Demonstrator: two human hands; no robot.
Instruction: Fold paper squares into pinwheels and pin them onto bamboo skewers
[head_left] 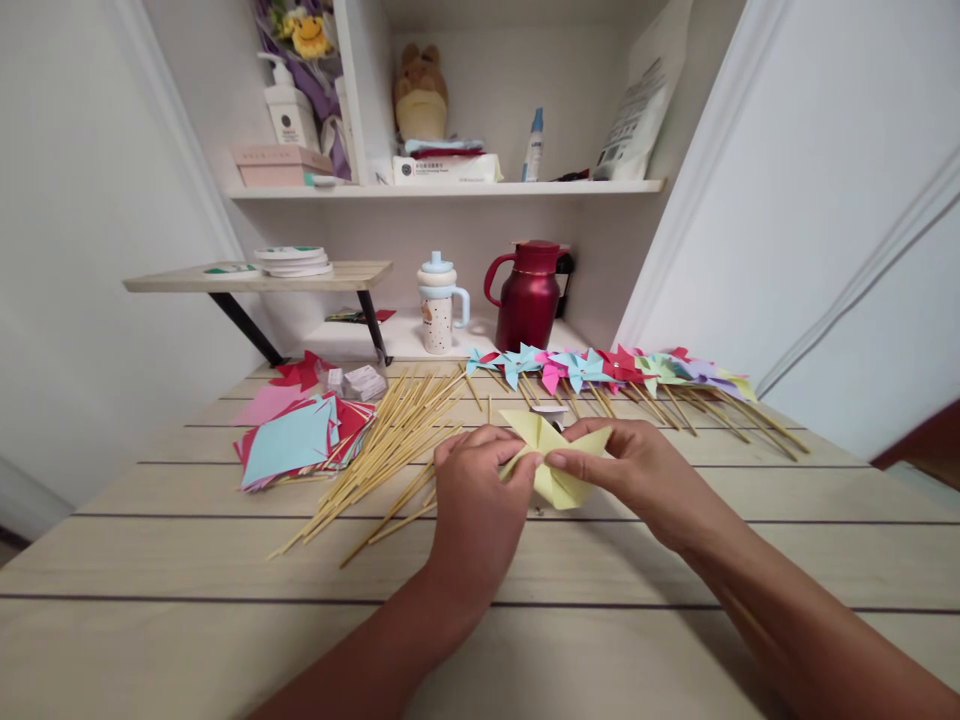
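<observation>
A pale yellow paper pinwheel [559, 487], without a stick that I can see, is held just above the table between both hands. My left hand [480, 490] pinches its left side, thumb near the centre. From the right, my right hand [626, 465] grips it with thumb on top and fingers behind. Left of my hands lies a loose bundle of thin wooden sticks [375, 465]. Past them is a stack of square coloured paper [292, 440], light blue on top. Finished pinwheels on sticks [585, 370] lie in a row at the back right.
Small clear boxes [365, 382] sit behind the paper stack. A cup with a blue lid [437, 310] and a red thermos jug [529, 300] stand at the back. A small raised shelf [360, 273] holds white discs [292, 262] at the left.
</observation>
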